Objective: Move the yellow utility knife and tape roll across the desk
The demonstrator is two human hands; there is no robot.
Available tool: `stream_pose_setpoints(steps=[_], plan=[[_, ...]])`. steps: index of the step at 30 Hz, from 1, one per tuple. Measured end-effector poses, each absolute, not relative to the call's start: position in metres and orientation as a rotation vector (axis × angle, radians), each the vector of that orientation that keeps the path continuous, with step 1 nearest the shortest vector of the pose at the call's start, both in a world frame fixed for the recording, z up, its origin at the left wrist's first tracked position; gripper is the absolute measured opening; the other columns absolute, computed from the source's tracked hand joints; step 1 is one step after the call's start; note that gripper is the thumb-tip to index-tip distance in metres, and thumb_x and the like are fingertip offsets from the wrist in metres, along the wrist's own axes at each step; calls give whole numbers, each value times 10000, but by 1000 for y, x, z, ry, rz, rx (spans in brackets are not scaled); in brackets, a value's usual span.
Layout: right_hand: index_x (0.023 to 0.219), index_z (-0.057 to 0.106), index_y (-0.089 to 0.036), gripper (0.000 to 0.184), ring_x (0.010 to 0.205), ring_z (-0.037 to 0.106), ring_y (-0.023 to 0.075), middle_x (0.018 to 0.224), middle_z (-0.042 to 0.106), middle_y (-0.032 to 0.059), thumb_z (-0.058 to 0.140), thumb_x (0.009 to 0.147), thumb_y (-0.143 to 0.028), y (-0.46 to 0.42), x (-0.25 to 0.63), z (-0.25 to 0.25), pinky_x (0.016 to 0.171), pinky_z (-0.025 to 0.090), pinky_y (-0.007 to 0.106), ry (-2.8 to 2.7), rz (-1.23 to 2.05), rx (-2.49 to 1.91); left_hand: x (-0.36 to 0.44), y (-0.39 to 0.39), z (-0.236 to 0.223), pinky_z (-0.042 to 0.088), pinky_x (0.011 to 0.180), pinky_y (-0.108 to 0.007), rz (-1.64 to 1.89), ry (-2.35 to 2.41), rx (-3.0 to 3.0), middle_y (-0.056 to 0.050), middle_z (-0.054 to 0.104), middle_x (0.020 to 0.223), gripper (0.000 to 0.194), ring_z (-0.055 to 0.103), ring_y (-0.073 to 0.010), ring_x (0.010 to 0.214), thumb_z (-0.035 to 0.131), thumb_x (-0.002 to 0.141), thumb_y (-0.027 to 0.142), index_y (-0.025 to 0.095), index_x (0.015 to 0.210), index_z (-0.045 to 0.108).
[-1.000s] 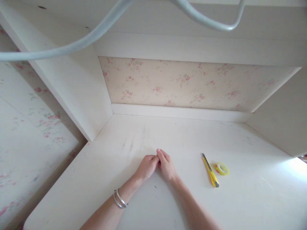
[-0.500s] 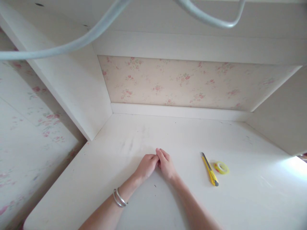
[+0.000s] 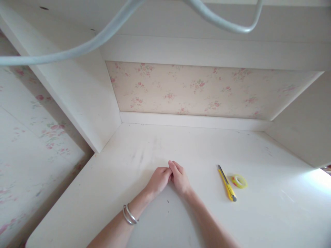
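Both hands rest together on the white desk top (image 3: 108,193), touching at the fingers. My left hand (image 3: 159,179) has its fingers curled under, and two silver bangles (image 3: 129,214) sit on its wrist. My right hand (image 3: 180,178) lies beside it with fingers pressed together against the left one. Whether anything is held between them is hidden. A yellow utility knife (image 3: 227,184) lies to the right of the hands, and a small roll of clear tape with a yellow core (image 3: 239,181) sits just beyond the knife.
White side panels (image 3: 77,93) wall in the desk on the left and right. Floral wallpaper (image 3: 196,89) backs it under a white shelf. A pale cable (image 3: 77,48) hangs across the top of the view. The desk's left edge drops off to a floral wall.
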State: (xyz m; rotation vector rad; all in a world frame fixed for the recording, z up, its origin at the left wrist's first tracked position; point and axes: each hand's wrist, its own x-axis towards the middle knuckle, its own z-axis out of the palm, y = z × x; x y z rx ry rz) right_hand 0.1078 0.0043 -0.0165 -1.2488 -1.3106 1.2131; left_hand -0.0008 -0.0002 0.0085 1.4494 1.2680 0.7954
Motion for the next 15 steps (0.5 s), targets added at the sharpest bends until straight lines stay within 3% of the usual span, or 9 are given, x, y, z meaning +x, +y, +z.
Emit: stream_pose_setpoints(steps=[15], plan=[[599, 414, -211, 448, 502, 348, 110, 513, 389, -54, 420, 851, -582, 4, 106, -15, 498, 284, 246, -1293, 1202, -1260, -1, 0, 9, 218, 513, -256, 784, 1253, 1480, 48, 342, 495, 354, 300, -100, 515, 374, 823, 323, 182, 499, 356]])
